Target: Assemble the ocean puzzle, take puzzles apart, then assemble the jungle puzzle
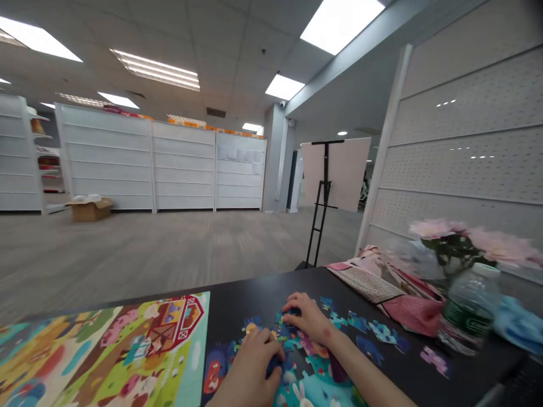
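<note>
A partly joined jigsaw puzzle (316, 384) in blue, teal and purple, with a white rabbit near the bottom, lies on the black table. My left hand (254, 364) rests over its left side, fingers curled. A dark blue puzzle piece (272, 366) shows between its thumb and fingers. At the puzzle's far edge my right hand (309, 321) is bent round a small blue puzzle piece (280, 317), partly hidden by the fingers. Loose puzzle pieces (384, 332) are scattered to the right, with a pink-purple piece (434, 360) farther out. Both forearms and hands cover parts of the puzzle.
A colourful farm picture board (193, 362) covers the table's left. On the right are a pink and beige pouch (418, 311), a clear bottle (470, 311), pink flowers (500, 246) and blue cloth or plastic (520, 325). An easel (322, 209) stands beyond the table.
</note>
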Action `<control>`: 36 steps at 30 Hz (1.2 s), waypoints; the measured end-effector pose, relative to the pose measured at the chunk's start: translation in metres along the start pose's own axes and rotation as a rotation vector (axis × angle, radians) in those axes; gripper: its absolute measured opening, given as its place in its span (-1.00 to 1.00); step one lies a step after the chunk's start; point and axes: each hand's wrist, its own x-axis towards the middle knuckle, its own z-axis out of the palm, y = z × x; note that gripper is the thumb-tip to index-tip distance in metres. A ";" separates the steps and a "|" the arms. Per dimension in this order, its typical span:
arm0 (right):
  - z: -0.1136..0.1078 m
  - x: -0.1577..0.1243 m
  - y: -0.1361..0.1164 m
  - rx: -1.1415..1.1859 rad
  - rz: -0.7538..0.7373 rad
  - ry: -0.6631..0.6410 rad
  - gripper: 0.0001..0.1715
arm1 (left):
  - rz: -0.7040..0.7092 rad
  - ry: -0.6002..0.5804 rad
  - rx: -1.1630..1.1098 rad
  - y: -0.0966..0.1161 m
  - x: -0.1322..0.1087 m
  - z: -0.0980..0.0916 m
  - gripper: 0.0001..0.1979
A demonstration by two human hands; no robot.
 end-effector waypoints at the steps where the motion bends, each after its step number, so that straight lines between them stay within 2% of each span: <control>1: 0.000 0.000 -0.001 -0.014 -0.005 -0.006 -0.86 | 0.001 -0.013 0.015 0.000 0.001 0.000 -0.73; 7: 0.003 -0.004 -0.005 -0.048 -0.050 0.013 -0.86 | 0.035 -0.084 0.114 -0.011 0.010 0.005 -0.69; 9: -0.004 -0.005 -0.002 -0.048 -0.047 0.059 -0.78 | 0.053 -0.083 0.126 -0.013 0.011 0.006 -0.68; 13: -0.040 -0.021 0.025 -0.079 0.048 0.208 -0.49 | 0.068 -0.066 0.122 -0.013 0.011 0.007 -0.68; 15: -0.059 -0.039 0.044 -0.121 0.127 0.237 -0.52 | 0.061 -0.051 0.121 -0.012 0.010 0.008 -0.68; 18: -0.076 -0.069 0.065 -0.188 0.222 0.229 -0.71 | 0.049 -0.013 0.116 -0.011 0.008 0.011 -0.70; 20: -0.078 -0.084 0.070 -0.207 0.254 0.220 -0.74 | 0.055 0.001 0.110 -0.011 0.008 0.012 -0.70; 23: -0.075 -0.090 0.071 -0.188 0.281 0.217 -0.73 | 0.066 -0.014 0.109 -0.012 0.009 0.011 -0.69; 30: -0.073 -0.083 0.062 0.024 0.260 0.248 -0.65 | 0.070 -0.071 0.113 -0.018 0.012 0.009 -0.66; 36: -0.066 -0.076 0.048 0.274 0.181 0.273 -0.75 | 0.031 -0.046 0.058 -0.005 0.006 0.003 -0.68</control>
